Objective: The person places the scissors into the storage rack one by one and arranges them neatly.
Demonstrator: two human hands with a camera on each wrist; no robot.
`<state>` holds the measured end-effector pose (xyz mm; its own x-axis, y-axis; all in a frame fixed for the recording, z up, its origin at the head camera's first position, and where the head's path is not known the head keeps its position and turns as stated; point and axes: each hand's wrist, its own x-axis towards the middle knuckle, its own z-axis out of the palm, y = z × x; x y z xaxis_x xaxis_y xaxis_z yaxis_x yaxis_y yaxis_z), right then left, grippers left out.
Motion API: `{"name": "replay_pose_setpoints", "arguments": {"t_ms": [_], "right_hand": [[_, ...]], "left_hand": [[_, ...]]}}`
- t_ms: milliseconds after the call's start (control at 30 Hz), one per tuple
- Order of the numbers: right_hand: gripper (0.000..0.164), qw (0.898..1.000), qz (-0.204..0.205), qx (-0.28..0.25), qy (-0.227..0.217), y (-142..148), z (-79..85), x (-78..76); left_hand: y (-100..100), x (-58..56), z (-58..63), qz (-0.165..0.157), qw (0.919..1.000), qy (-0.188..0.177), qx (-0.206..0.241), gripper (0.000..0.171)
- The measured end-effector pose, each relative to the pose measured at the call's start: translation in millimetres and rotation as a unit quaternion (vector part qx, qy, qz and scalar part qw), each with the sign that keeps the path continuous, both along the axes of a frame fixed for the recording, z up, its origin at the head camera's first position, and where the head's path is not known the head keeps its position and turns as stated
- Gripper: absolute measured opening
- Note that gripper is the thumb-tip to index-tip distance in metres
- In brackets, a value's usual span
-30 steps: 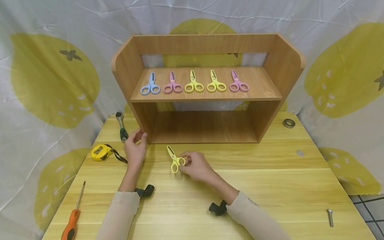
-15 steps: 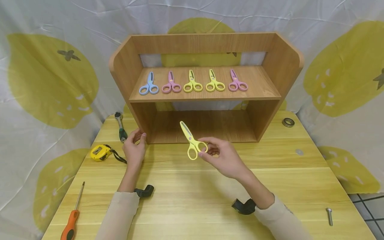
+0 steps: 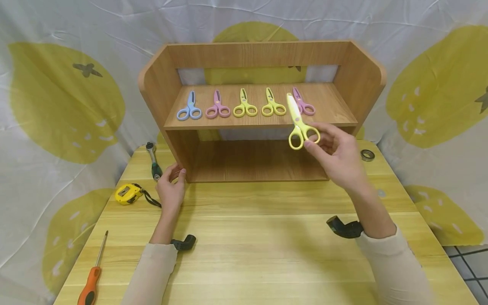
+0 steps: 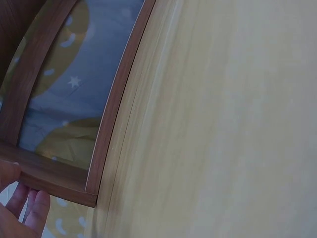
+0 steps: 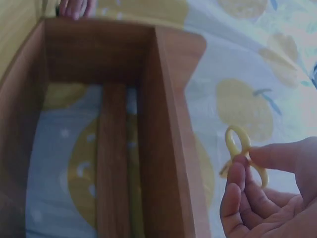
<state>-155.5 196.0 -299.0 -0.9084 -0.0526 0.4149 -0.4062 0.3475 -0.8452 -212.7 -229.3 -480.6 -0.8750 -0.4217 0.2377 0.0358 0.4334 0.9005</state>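
In the head view my right hand (image 3: pixel 337 159) pinches a pair of yellow scissors (image 3: pixel 299 123) by one handle loop, blades pointing up. The scissors are raised in front of the upper board of a wooden shelf (image 3: pixel 263 126) and partly cover a pink pair (image 3: pixel 308 109) lying there. Further left on that board lie two yellow pairs, another pink pair (image 3: pixel 217 106) and a blue pair (image 3: pixel 190 106). My left hand (image 3: pixel 171 186) grips the shelf's lower left side panel, thumb and fingers on either side of it in the left wrist view.
On the table's left are a ratchet wrench (image 3: pixel 153 162), a yellow tape measure (image 3: pixel 128 193) and an orange-handled screwdriver (image 3: pixel 91 281). On the right are a metal ring (image 3: pixel 367 155), a round disc (image 3: pixel 381 193) and a bolt (image 3: pixel 418 275). A lemon-print curtain hangs behind.
The right hand has lifted the yellow scissors from low over the table, up and to the right, to the upper board. The left hand stays at the side panel.
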Motion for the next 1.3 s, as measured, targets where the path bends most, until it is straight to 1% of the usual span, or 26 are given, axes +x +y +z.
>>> {"name": "replay_pose_setpoints", "arguments": {"t_ms": [167,300,367,433,600,733,900,1000,1067,1300], "right_hand": [[0.041,0.998,-0.065,0.004,0.006,22.1,10.2,-23.9],[0.042,0.992,-0.123,0.030,0.005,34.5,15.2,-44.0],[0.042,0.989,-0.142,0.049,-0.003,38.1,18.4,-51.4],[0.043,0.986,-0.153,0.061,-0.013,40.7,22.0,-57.4],[0.045,0.984,-0.161,0.070,-0.036,44.6,28.8,-70.5],[0.047,0.980,-0.171,0.093,-0.049,47.3,29.7,-78.3],[0.048,0.969,-0.191,0.143,-0.064,48.5,30.4,-83.5],[0.050,0.960,-0.196,0.184,-0.075,48.6,30.6,-85.4],[0.050,0.956,-0.197,0.202,-0.080,48.8,30.4,-86.0],[0.050,0.949,-0.192,0.234,-0.084,50.3,29.9,-86.9]], "left_hand": [[1.1,0.3,0.1,0.000,1.0000,-0.001,0.001,0.035],[0.7,0.0,-1.1,0.003,1.0000,0.004,0.002,0.034],[0.3,0.2,-1.0,0.003,1.0000,0.004,0.001,0.034],[-0.1,0.1,-1.3,0.003,1.0000,0.003,0.000,0.035],[0.1,-0.4,-0.5,0.003,1.0000,0.002,0.005,0.035],[-0.2,-0.8,-0.5,0.002,1.0000,-0.001,0.008,0.035],[0.5,-0.7,-0.8,0.003,1.0000,0.000,0.006,0.034],[0.7,-0.5,-0.9,0.003,1.0000,-0.001,0.008,0.034],[0.7,-0.1,-0.9,0.002,1.0000,-0.001,0.008,0.035],[0.6,0.1,-0.3,0.001,1.0000,0.003,0.006,0.035]]}}
